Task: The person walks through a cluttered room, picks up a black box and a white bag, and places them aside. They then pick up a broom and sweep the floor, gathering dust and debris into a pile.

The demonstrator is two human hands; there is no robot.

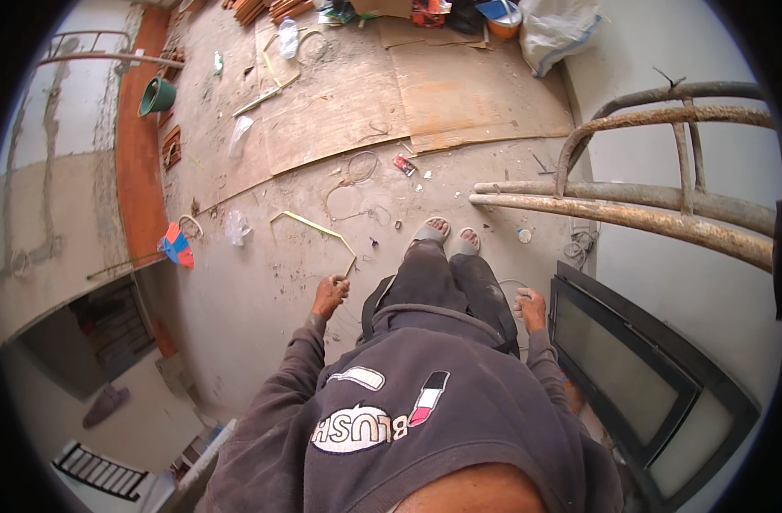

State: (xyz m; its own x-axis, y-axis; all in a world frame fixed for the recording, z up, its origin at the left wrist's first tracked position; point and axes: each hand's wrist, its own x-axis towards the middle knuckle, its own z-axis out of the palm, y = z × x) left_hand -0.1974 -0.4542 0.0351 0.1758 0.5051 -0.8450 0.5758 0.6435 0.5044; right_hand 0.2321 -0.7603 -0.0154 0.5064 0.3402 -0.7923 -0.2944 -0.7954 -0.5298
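My left hand point(329, 296) hangs at my left side with its fingers curled in. A thin, bent yellow strip point(316, 225) runs over the floor, and its near end meets the fingertips in the picture. I cannot tell whether the fingers grip it or it lies below them. On the other side, my right hand point(530, 304) is loosely closed beside my thigh, with nothing showing in it. It is nearest to a dark-framed glass panel point(635, 359) leaning at the right wall. My sandalled feet point(446, 232) stand on the dusty floor.
Rusty bent metal tubing point(630, 201) juts in from the right. Flattened cardboard sheets point(340, 103) cover the floor ahead. Loose wire point(354, 167), a red packet point(404, 165) and a plastic bottle point(288, 38) lie about. A green bucket point(157, 97) is at left; a white sack point(555, 34) stands far right.
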